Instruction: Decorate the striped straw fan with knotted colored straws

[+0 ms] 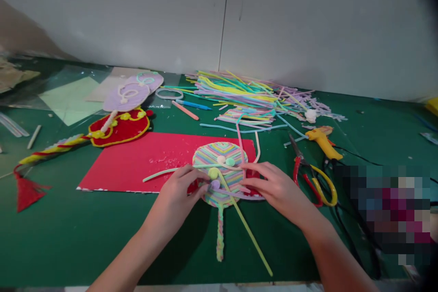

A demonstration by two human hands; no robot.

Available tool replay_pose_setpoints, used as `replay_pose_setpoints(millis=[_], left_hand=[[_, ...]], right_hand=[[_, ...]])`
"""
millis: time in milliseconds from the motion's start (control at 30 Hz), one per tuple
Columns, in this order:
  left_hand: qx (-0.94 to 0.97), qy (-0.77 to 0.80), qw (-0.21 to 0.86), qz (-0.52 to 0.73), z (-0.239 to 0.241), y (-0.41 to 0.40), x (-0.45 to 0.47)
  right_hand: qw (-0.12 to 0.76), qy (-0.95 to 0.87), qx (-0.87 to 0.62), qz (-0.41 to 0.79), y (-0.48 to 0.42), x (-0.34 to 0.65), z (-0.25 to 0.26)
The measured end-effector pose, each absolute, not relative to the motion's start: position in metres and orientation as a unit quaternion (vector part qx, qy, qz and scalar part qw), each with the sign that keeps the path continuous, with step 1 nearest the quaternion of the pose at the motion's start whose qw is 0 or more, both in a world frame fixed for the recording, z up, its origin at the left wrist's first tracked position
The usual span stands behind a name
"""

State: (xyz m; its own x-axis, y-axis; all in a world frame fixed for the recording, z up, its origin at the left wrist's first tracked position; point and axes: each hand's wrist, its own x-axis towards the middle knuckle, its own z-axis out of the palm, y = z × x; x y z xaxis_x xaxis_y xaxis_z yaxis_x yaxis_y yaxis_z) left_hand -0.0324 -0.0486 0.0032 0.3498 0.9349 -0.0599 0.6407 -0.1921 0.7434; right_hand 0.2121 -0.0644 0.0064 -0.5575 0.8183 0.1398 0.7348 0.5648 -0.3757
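Note:
A round fan [221, 150] covered in pastel striped pipe cleaners lies face up, its twisted handle [220, 237] pointing towards me. On its face sit small coils with long loose tails: a yellow-green pipe cleaner [251, 235], a purple coil [215, 185], a mint coil [230, 162] and a cream coil [221, 159]. My left hand [185, 187] pinches at the purple coil's left edge with thumb and fingertips. At the fan's right side, my right hand [270, 185] has its fingers stretched apart, touching the fan by a pink strand [240, 141].
Under the fan lies a red board [130, 164]. Pliers [304, 169], scissors [328, 187] and a yellow glue gun [323, 142] are on the right. Pipe cleaners [236, 93] are heaped behind. A red tasselled piece [119, 128] and purple fans [126, 96] lie left.

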Motion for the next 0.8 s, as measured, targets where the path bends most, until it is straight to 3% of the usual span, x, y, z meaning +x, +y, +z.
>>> replay_pose_setpoints(millis=[333, 533, 800], left_hand=[[0.648, 0.579, 0.388, 0.307, 0.003, -0.048, -0.037], [0.631, 0.512, 0.486, 0.32, 0.002, -0.053, -0.029], [0.652, 0.517, 0.464, 0.304, 0.0, -0.057, -0.024]], right_hand=[[0.232, -0.868, -0.433, 0.07, -0.067, 0.216, 0.024], [0.208, -0.873, -0.438, -0.049, -0.065, 0.19, 0.033], [0.165, -0.898, -0.407, -0.01, -0.061, 0.157, 0.034]])
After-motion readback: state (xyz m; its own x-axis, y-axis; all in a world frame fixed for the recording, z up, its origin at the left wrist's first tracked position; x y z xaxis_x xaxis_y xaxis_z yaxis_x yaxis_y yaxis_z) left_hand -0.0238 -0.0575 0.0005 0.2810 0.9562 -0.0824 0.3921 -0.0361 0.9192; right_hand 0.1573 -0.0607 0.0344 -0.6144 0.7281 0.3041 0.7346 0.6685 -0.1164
